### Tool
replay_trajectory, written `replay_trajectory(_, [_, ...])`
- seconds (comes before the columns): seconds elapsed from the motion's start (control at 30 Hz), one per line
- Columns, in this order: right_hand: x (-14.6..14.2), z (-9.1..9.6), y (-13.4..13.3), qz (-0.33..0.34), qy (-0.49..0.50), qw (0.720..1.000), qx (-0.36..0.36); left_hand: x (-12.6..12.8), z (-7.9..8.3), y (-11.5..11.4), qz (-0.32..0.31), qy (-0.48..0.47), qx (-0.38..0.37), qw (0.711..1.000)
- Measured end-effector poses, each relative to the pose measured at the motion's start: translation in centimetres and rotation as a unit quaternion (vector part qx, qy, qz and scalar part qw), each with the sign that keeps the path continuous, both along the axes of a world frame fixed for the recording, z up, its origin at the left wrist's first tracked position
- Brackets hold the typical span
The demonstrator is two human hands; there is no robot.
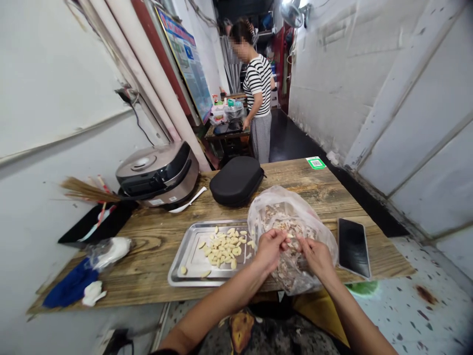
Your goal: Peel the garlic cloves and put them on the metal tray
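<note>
Wooden table (148,236), white walls (332,64), dark floor (284,135); left fingers (282,238), right fingers (305,243), both pinching clove (290,235)

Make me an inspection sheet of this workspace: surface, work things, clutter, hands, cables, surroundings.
Surface: wooden table, visible grain, items spread across it.
Work things: metal tray bearing loose pale cloves; beside it, a clear plastic bag holding peel scraps.
Clutter: cooker, white spoon, black case, phone, blue cloth, crumpled tissue.
Hands: left hand seems to pinch a small pale piece over the bag; right hand close by, grip unclear.
Cables: dark cord hangs down behind the cooker; its end is hidden.
Surroundings: co-worker in a striped top stands beyond the table; fan overhead.
</note>
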State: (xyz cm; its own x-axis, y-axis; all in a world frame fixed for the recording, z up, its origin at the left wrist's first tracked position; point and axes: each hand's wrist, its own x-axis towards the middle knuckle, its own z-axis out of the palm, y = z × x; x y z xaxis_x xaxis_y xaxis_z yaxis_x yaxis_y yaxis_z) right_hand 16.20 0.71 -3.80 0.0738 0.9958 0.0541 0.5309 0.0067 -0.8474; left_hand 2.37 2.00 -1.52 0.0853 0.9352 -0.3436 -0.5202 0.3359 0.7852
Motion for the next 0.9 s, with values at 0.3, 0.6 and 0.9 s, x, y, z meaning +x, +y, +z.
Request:
replay_trajectory(0.3, [-2.7,1.4,0.3,0.103,-0.12,0.985,0.073,0.6,-0.9,-0.1,0.027,0.187,0.078,0.979])
replay_trajectory(0.6, [-3.8,2.9,2.0,-0.103,-0.006,0.986,0.128,2.2,1.1,1.2,0.072,0.108,0.108,0.986])
replay_trajectory(0.9, [-3.9,1.7,1.0,-0.044,0.054,0.987,0.145,0.6,0.3,0.6,-0.042,0.318,0.191,0.928])
